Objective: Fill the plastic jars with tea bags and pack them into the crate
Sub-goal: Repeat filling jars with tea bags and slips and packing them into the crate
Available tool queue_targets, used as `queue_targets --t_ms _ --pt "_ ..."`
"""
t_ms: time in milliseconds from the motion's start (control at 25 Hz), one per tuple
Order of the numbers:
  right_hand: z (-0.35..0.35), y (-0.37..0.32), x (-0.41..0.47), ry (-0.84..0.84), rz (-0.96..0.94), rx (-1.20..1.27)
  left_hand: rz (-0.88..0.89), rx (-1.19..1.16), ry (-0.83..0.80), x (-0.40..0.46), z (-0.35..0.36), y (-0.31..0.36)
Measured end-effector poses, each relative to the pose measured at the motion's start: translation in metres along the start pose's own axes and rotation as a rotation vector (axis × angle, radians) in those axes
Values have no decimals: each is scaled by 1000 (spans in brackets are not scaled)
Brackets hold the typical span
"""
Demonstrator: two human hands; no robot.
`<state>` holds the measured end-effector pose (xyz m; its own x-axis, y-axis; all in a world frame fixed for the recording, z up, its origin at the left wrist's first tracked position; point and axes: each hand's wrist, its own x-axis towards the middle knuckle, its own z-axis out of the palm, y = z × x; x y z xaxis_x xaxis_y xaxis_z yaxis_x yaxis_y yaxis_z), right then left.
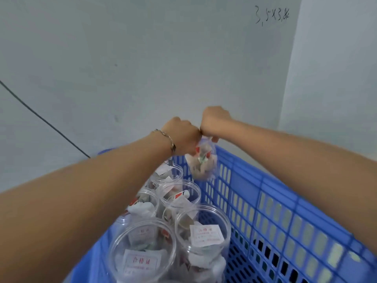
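Note:
A clear plastic jar [204, 163] filled with tea bags hangs above the far inner corner of the blue crate [285, 211]. My left hand [181, 137] and my right hand [214, 122] both grip its top rim from above, fingers curled, and the two hands touch. Inside the crate stand several open clear jars [179, 201] holding tea bags with white and red paper tags; the nearest two [142, 252] sit at the bottom of the view. A bracelet circles my left wrist.
The crate's slotted right wall [306, 231] runs toward me, with bare floor space inside along it. A pale wall [142, 58] stands close behind the crate, with a black cable [40, 117] slanting down it and handwriting at upper right.

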<state>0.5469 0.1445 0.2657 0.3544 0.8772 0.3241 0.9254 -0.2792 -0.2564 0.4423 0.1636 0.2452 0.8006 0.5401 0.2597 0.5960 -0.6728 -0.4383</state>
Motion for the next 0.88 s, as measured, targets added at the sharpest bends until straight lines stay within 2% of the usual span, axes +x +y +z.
queue_targets --t_ms 120,200,280,360,480,600,720,760,840,880 --pt "50 9 19 -129 25 30 -34 46 -170 21 44 6" --pt "77 15 29 -323 62 11 -81 -44 -349 35 62 4" --pt "104 22 31 -541 10 -75 -87 -105 -522 46 73 4" --pt "131 34 25 -601 -99 -108 -69 -115 -596 54 79 4" --pt "172 54 19 -629 44 85 -61 -144 -558 57 79 6" --pt "184 55 15 -735 311 511 -62 -179 -539 53 66 3" --pt "163 45 14 -772 288 527 -102 -230 -522 42 51 -3" --pt "147 37 19 -663 245 489 -113 -245 -495 37 46 -7" --pt "99 15 26 -487 140 674 -128 -271 -426 24 35 -15" --pt "74 4 26 -461 98 734 -145 -267 -394 14 28 -20"
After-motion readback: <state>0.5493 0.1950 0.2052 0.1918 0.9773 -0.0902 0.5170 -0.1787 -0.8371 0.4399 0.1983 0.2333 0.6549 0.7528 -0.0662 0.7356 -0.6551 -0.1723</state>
